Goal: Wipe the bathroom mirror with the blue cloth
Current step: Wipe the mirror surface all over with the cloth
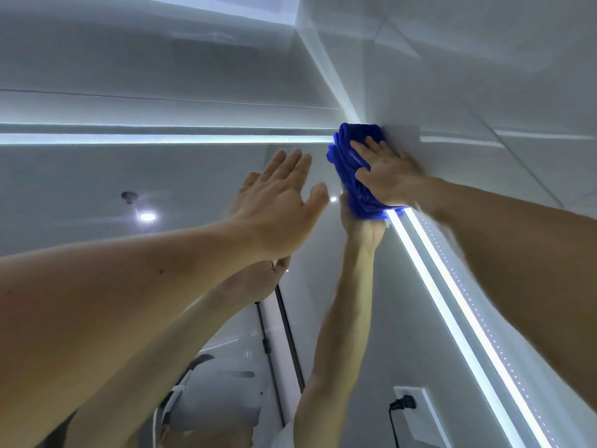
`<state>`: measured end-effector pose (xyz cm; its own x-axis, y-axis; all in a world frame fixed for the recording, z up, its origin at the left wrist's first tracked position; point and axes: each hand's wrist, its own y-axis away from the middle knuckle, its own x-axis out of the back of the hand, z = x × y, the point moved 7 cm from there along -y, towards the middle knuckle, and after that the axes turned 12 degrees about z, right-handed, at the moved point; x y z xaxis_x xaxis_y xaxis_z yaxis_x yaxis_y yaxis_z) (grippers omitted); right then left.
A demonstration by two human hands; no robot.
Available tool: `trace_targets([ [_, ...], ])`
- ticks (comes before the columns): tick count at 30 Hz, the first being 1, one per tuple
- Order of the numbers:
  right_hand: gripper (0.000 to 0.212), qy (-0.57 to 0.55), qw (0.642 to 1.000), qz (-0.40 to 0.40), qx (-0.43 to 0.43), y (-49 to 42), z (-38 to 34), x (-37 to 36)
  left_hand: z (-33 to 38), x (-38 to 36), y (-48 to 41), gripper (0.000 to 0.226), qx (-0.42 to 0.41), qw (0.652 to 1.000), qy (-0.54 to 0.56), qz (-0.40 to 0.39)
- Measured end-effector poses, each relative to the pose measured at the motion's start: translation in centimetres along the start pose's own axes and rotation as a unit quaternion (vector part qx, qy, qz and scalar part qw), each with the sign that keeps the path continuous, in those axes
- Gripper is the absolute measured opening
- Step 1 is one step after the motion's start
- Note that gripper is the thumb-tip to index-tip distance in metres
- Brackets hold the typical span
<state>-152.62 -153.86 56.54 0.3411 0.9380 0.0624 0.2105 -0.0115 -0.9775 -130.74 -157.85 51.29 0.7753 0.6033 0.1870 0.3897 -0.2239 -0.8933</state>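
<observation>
Blue bunched cloth [347, 179] is pressed flat-fingered by the right hand [387, 173] into the lit glass mirror's [97, 189] corner; the left hand [277, 202], fingers straight, seemingly steadies.

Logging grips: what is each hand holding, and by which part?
Nothing is gripped. The right hand presses flat on the cloth's middle against the mirror; the left hand holds nothing.

Our mirror [193, 176] fills the centre and lower left of the frame; at its upper right corner the blue cloth [347, 176] lies pressed flat under our right hand [387, 173]
</observation>
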Motion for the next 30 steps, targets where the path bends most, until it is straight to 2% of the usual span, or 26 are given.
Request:
trace_targets([
  [4,0.059,-0.077,0.997,0.027,-0.002,2.8,0.3,-0.1,-0.3,0.0,1.7,0.063,-0.007,1.0,0.016,-0.012],
  [8,0.058,-0.091,0.994,0.056,-0.016,5.3,0.8,-0.7,-0.9,0.4,4.3,0.066,-0.039,0.999,0.012,-0.027],
  [11,0.06,-0.119,0.991,0.046,-0.039,7.1,1.2,-1.2,-1.7,0.1,6.3,0.07,-0.047,0.998,-0.006,-0.052],
  [15,0.062,-0.128,0.99,0.035,-0.05,8.4,1.6,-1.0,-2.2,0.2,7.3,0.069,-0.04,0.998,0.006,-0.048],
  [21,0.058,-0.161,0.982,0.062,-0.075,9.6,-0.9,-0.5,-3.7,1.8,9.0,0.07,-0.057,0.997,0.006,-0.044],
  [26,0.059,-0.069,0.994,0.073,-0.046,10.4,-5.1,-0.5,-5.6,2.6,9.5,0.064,-0.043,0.998,-0.013,-0.052],
  [30,0.061,-0.058,0.996,0.058,-0.03,11.3,-9.3,-0.8,-6.5,3.4,9.9,0.063,-0.03,0.999,-0.016,-0.04],
])
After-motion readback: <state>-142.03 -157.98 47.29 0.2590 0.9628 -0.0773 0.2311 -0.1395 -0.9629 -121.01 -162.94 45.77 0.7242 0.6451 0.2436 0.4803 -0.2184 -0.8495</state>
